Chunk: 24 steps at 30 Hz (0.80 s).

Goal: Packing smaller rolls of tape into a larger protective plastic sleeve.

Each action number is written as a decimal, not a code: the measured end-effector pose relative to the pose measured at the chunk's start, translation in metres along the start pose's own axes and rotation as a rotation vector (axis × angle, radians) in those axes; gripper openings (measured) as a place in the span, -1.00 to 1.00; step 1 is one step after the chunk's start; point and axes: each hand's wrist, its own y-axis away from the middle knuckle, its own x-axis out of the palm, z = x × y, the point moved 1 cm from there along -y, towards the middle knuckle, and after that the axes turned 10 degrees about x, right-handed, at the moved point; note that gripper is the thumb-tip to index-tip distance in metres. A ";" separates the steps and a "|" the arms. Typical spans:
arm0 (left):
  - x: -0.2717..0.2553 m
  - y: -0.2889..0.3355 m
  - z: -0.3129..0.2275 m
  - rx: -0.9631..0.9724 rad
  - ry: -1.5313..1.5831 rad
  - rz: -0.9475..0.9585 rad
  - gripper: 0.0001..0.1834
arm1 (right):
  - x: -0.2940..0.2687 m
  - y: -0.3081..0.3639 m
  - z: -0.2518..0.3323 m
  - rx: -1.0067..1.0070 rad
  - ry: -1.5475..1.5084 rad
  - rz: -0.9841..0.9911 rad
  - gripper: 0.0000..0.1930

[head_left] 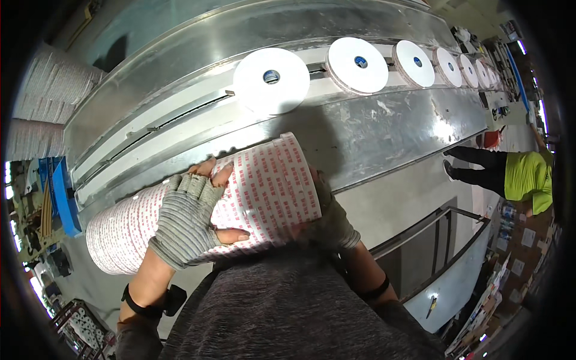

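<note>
A long row of tape rolls [267,177], white with red print on their sides, lies sideways in front of my body, along the near edge of the metal bench. My left hand [189,213], in a grey ribbed fingerless glove, grips the row from above near its middle, thumb toward me and fingers over the far side. At the row's right end, my right hand [336,219], also gloved, presses against the end roll. Shadow and the roll partly hide its fingers.
White tape discs [272,81] stand in a line along a slot in the metal bench [384,117]. More stacked rolls [54,84] are at far left, near a blue frame [63,195]. A person in a bright yellow-green shirt [528,177] stands at right, beyond a glass-topped table [447,294].
</note>
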 end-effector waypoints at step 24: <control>-0.020 -0.031 -0.054 0.058 -0.200 -0.136 0.03 | 0.040 -0.252 -0.002 -0.349 1.589 0.136 0.01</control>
